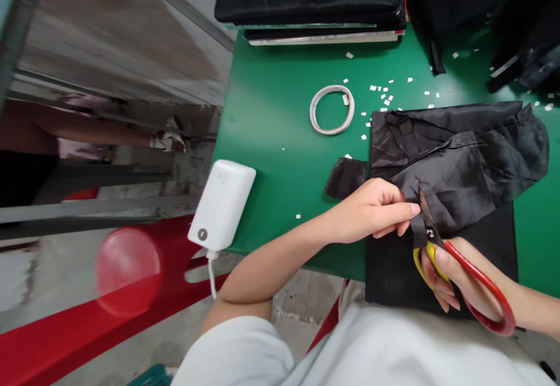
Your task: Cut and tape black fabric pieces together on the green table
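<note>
Black fabric [464,164] lies crumpled over a flat black panel [437,281] at the table's near edge. My left hand [371,211] is closed, thumb and fingers pinching a part of the fabric beside the scissor blades. In my right hand [464,275] are scissors [430,233] with red and yellow handles; their blades point away from me, at the fabric next to my left fingertips. A narrow black strip hangs by the blades. Left of the panel sits a small black fabric piece [345,177], partly behind my left hand.
A roll of tape [331,110] and scattered white paper bits [385,97] are on the green table [271,112]. A white power bank [223,202] with a cable stands at the left edge. Black folded goods [306,1] are stacked behind. A red stool [175,263] is left; another person's leg [96,132] shows.
</note>
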Motion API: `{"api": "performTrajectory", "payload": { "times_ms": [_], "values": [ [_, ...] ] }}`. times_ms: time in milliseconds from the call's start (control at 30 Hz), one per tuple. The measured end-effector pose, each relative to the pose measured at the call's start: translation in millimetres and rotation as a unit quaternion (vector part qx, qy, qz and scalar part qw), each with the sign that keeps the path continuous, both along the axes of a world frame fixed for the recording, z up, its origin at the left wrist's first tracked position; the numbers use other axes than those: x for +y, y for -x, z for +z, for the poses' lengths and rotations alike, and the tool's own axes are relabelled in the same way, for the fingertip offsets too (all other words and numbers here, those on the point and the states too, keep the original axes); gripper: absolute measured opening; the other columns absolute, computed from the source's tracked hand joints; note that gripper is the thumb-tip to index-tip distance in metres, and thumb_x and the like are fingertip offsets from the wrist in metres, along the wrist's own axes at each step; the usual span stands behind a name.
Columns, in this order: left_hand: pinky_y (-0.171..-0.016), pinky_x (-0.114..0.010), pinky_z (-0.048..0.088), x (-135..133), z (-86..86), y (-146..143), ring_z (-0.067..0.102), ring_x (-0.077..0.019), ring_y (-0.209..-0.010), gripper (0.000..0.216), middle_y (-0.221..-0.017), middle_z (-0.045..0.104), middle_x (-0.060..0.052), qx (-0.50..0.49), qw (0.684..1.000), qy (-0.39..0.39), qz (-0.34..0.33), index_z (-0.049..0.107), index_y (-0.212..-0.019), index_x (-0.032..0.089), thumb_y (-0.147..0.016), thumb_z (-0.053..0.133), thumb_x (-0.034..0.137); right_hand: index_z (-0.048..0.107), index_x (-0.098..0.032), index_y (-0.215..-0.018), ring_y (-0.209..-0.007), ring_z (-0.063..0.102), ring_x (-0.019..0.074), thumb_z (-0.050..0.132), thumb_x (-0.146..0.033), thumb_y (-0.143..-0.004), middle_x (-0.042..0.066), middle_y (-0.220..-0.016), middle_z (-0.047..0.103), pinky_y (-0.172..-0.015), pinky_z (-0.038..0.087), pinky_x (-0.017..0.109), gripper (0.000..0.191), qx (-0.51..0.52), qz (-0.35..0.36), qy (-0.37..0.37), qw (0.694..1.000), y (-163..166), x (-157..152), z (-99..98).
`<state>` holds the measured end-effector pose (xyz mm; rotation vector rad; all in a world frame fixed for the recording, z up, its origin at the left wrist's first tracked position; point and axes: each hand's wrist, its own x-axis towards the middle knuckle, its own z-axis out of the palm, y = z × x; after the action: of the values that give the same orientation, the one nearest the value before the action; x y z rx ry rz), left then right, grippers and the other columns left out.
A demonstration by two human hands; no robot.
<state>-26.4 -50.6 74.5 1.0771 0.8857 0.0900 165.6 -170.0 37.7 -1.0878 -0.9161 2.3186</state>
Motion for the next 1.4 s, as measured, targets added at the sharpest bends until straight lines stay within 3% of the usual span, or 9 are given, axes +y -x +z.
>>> {"api": "performTrajectory", "payload": {
  "times_ms": [367, 600, 733, 1000, 1400],
  "values": [
    [-0.040, -0.018, 0.025, 0, 0.4, 0, 0.035, -0.0041, -0.035, 0.044, -0.036, 0.041, 0.005, 0.014, 0.999, -0.050, -0.008, 0.057, -0.052, 0.014, -0.082, 0.064, 0.045, 0.045, -0.020, -0.066, -0.035, 0.037, 0.0054, 0.039, -0.066, -0.097, -0.007, -0.045, 0.040, -0.043, 0.047, 0.021, 0.056, -0.005, -0.003, 0.018, 1.000, -1, -2, 0.4],
    [-0.045, -0.020, 0.026, 0, 1.3, 0, 0.036, -0.0047, -0.041, 0.039, -0.040, 0.042, 0.004, 0.036, 0.991, -0.127, -0.028, 0.056, -0.051, 0.014, -0.085, 0.054, 0.033, 0.044, -0.020, -0.062, -0.031, 0.037, 0.0049, 0.040, -0.067, -0.096, -0.008, -0.040, 0.039, -0.041, 0.047, 0.020, 0.058, -0.005, -0.007, 0.025, 1.000, 1, -2, 0.2],
    [-0.047, -0.021, 0.025, -3, 0.8, -1, 0.037, -0.0052, -0.044, 0.036, -0.044, 0.044, 0.004, 0.037, 0.987, -0.154, 0.003, 0.055, -0.052, 0.014, -0.082, 0.056, 0.034, 0.046, -0.019, -0.064, -0.032, 0.040, 0.0056, 0.040, -0.065, -0.097, -0.007, -0.039, 0.040, -0.041, 0.048, 0.019, 0.057, -0.005, -0.008, 0.025, 1.000, 0, -5, -2.6],
    [-0.045, -0.021, 0.029, -7, -5.8, -2, 0.040, -0.0073, -0.043, 0.038, -0.045, 0.044, 0.003, 0.016, 0.986, -0.104, 0.127, 0.054, -0.060, 0.015, -0.082, 0.055, 0.047, 0.046, -0.019, -0.062, -0.032, 0.043, 0.0060, 0.041, -0.065, -0.097, -0.006, -0.039, 0.043, -0.041, 0.047, 0.018, 0.058, -0.008, -0.013, 0.025, 1.000, 0, -4, -3.3],
    [-0.043, -0.020, 0.032, -5, -13.2, 0, 0.042, -0.0066, -0.041, 0.039, -0.047, 0.052, 0.001, 0.015, 0.984, -0.149, 0.093, 0.056, -0.061, 0.015, -0.085, 0.052, 0.045, 0.045, -0.020, -0.063, -0.031, 0.037, 0.0053, 0.041, -0.070, -0.094, -0.008, -0.038, 0.037, -0.039, 0.043, 0.018, 0.059, -0.022, -0.007, 0.027, 0.999, 1, -3, 0.6]
  ]
}}
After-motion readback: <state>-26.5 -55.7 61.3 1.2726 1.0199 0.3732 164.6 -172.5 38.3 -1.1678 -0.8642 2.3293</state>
